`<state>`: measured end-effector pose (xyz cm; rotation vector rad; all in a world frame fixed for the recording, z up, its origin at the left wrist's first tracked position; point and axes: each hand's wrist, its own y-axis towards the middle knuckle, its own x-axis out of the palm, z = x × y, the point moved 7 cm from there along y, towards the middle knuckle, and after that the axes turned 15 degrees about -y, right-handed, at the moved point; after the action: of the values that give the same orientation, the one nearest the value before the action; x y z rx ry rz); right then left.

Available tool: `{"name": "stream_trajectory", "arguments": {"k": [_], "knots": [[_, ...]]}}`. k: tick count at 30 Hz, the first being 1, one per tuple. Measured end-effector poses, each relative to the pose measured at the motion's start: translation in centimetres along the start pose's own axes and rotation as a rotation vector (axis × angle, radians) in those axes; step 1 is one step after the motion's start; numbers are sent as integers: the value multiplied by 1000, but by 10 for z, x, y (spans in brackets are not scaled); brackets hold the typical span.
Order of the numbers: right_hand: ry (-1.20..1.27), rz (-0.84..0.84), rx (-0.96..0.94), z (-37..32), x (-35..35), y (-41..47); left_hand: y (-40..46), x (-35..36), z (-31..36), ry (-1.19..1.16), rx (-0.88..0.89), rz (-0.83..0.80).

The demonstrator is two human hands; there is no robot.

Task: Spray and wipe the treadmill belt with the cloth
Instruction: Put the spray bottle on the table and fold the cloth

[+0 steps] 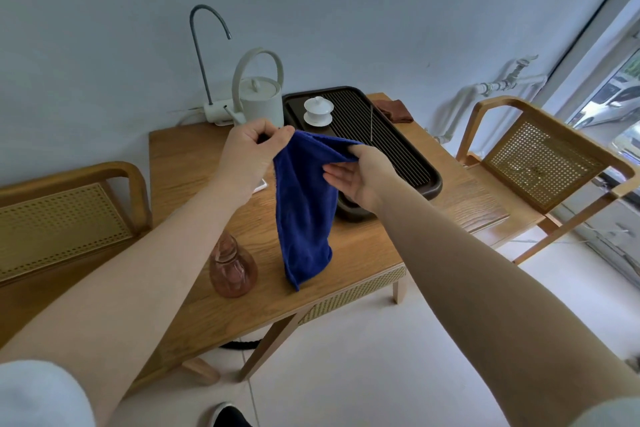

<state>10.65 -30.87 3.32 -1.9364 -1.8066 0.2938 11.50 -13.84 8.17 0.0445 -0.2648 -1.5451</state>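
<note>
A rectangular wooden surface (194, 163) with a woven cane panel under its near edge stands against a pale wall, flanked by two wooden armchairs with cane backs (540, 163). A dark rectangular slatted tea tray (398, 149) lies on the far right part of the surface, bearing a small white lidded cup on a saucer (318, 110). Left of the tray stands a cream kettle with a tall hoop handle (261, 99), beside a grey gooseneck spout (202, 55). A blue terry cloth (304, 215) hangs in the air above the surface, stretched at its top edge between both hands. The left hand (247, 152) pinches the cloth's upper left corner between thumb and curled fingers; the right hand (360, 177) grips the upper right edge with the thumb over the cloth, its other fingers extended beneath. A clear amber-pink glass bottle (232, 265) stands near the front edge, just left of the cloth's hanging end. A folded brown cloth (396, 109) lies at the far right corner.
</note>
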Motion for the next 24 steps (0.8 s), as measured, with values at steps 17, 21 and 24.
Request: {"name": "stream_trajectory", "arguments": {"k": [17,21,24], "knots": [[-229,335,300,42,-56,8,-38,24,-50,219,-168,-291],[-287,337,408,79,-81,3,-59,31,-82,354,-279,-296],[-276,237,433,100,-82,2,-69,22,-111,364,-387,-136]]}}
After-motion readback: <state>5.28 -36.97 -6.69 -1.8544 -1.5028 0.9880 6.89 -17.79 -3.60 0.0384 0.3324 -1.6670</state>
